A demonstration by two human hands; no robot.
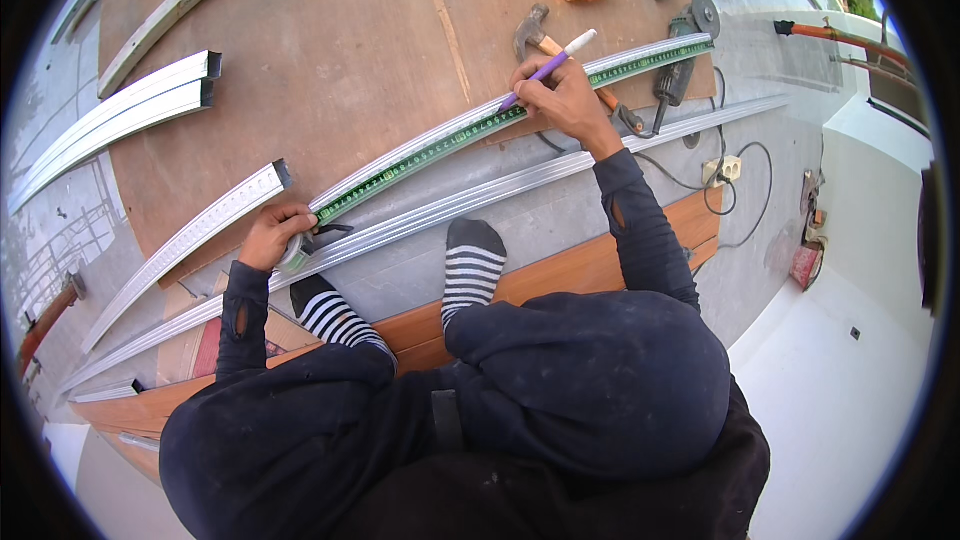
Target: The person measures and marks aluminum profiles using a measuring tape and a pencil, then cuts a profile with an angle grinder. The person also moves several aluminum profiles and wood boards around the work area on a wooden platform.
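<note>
Purple pencil [545, 68] pinched in right hand [563, 98] fingers over green tape [470, 132], left hand [272, 233] fingers curled around tape case [297, 254].

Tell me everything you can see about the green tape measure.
The tape measure has a long green blade with small markings, too small to read. It is pulled out and lies flat along a pale metal rail on the brown board. Its round case sits at the near end, held by the left hand. The right hand presses down by the blade near its middle and holds a purple pen whose tip meets the blade. The far end reaches toward the grinder.
</note>
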